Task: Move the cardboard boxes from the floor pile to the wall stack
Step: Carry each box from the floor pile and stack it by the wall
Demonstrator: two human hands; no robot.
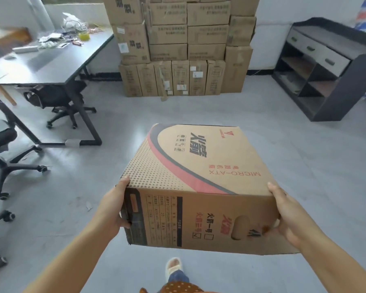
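I carry a brown cardboard box point(201, 176) with red and black print, held off the floor in front of me. My left hand point(114, 206) grips its left near edge, fingers wrapped round the side. My right hand point(283, 212) holds the right near corner, thumb on the front face and fingers round the side. The wall stack point(184, 45) of brown boxes rises against the far wall, straight ahead across the grey floor. The floor pile is out of view.
A dark desk point(51, 66) with clutter stands at the left, with black office chairs point(59, 102) under and beside it. A dark shelf unit point(325, 68) stands at the right. Grey floor point(199, 111) lies between me and the stack.
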